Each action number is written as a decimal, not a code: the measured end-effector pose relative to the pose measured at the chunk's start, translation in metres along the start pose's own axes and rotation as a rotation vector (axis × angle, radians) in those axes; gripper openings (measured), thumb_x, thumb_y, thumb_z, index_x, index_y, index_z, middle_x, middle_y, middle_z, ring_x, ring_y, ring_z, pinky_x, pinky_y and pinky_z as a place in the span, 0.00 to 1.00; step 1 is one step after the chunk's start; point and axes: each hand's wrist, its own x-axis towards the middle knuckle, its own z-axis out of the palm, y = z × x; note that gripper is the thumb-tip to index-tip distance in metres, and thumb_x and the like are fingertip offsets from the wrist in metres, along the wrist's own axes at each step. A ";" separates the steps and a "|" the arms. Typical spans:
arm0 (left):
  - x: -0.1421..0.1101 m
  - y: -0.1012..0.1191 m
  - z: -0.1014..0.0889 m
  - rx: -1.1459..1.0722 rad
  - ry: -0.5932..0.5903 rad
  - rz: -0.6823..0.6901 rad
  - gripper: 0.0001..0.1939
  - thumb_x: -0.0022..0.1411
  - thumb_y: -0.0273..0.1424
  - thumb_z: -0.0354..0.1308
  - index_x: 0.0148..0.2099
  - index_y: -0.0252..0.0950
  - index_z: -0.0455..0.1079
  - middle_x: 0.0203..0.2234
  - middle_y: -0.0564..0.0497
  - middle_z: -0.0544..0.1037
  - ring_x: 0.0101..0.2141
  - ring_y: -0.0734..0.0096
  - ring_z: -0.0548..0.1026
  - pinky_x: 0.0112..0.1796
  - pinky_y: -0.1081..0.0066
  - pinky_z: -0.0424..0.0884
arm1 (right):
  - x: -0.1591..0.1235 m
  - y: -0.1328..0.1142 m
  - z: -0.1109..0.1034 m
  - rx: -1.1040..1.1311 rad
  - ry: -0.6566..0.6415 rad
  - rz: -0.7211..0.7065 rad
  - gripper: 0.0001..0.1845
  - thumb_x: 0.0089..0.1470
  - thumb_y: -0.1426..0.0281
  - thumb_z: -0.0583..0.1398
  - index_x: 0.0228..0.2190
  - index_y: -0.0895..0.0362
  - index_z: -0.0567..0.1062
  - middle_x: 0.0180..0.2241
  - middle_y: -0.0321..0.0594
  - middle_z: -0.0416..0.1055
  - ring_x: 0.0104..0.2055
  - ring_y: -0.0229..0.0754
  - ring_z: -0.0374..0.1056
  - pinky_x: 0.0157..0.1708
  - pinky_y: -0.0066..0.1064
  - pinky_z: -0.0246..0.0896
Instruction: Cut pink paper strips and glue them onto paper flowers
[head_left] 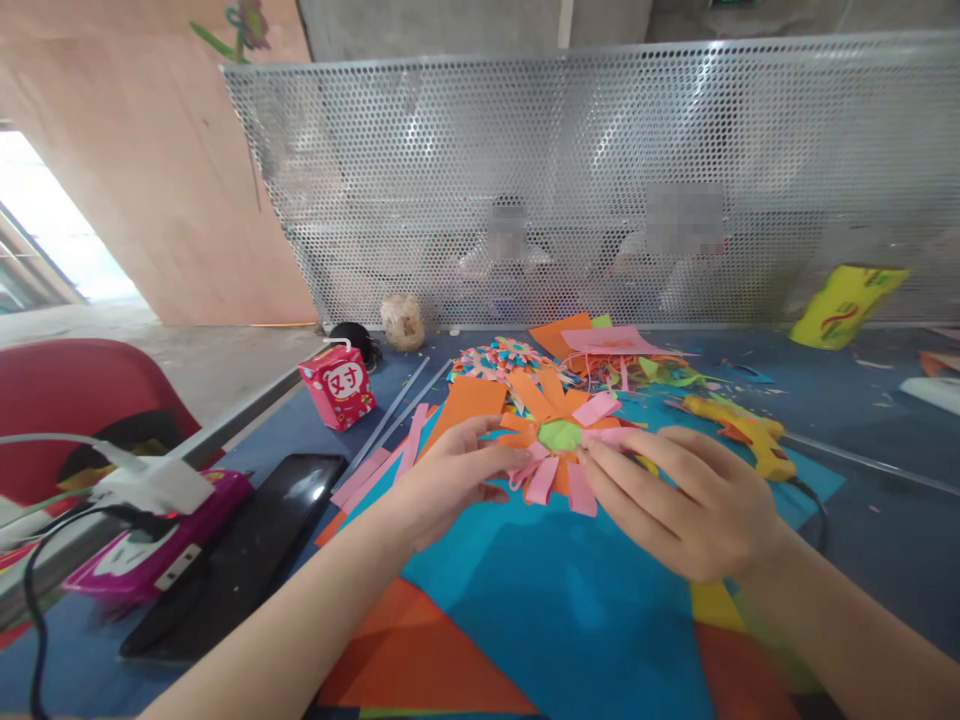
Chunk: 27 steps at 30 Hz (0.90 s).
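A craft flower (560, 434) with a green round centre and pink and orange loop petals is held above a blue sheet (555, 600). My left hand (457, 465) grips its left edge between thumb and fingers. On the other side, my right hand (690, 505) pinches a pink strip (609, 436) against the green centre; the fingertips hide where the two meet. To the right of that hand lies a yellow glue gun (750, 435) with a black cord. Loose pink strips (375, 475) rest left of the flower.
Finished-looking small flowers (499, 358) and coloured scraps (637, 370) pile up behind. A red drink carton (337, 388), a black phone (240, 550) and a purple power strip (161, 545) stand left. A yellow canister (847, 307) is far right, before a perforated metal screen (480, 130).
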 end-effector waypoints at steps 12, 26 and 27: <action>0.003 -0.006 -0.003 -0.027 -0.018 -0.017 0.21 0.45 0.29 0.62 0.43 0.37 0.62 0.29 0.52 0.72 0.27 0.75 0.69 0.28 0.72 0.65 | 0.001 0.001 -0.003 0.024 -0.014 -0.017 0.08 0.49 0.77 0.56 0.33 0.62 0.75 0.34 0.42 0.75 0.35 0.48 0.69 0.27 0.38 0.63; 0.005 -0.003 -0.003 -0.040 -0.085 0.017 0.20 0.43 0.26 0.63 0.41 0.36 0.64 0.27 0.53 0.73 0.27 0.77 0.70 0.28 0.74 0.63 | 0.003 -0.001 -0.003 -0.009 -0.024 -0.028 0.09 0.50 0.76 0.56 0.33 0.60 0.75 0.34 0.40 0.75 0.35 0.46 0.68 0.27 0.37 0.61; 0.005 -0.003 -0.003 -0.040 -0.085 0.018 0.20 0.43 0.26 0.63 0.41 0.36 0.64 0.27 0.52 0.73 0.27 0.77 0.70 0.28 0.74 0.63 | 0.002 -0.001 -0.003 -0.009 -0.025 -0.026 0.09 0.50 0.76 0.56 0.33 0.60 0.75 0.34 0.40 0.75 0.35 0.46 0.68 0.27 0.37 0.61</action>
